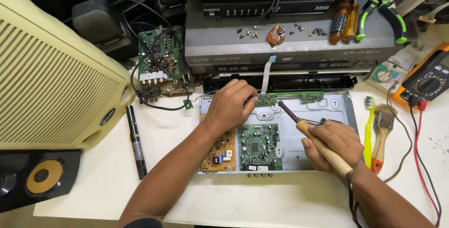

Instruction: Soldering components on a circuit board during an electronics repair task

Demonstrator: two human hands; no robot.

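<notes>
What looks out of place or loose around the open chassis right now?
Loose screws lie scattered on the grey player behind the chassis. A bare green circuit board sits tangled in black cable, left of the player. Nothing looks spilled.

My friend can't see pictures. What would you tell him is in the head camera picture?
A person's right hand holds a soldering iron with its tip at a narrow green circuit strip, which the left hand steadies, inside an opened metal player chassis. A square green circuit board lies below, and a brush rests at the right.
</notes>
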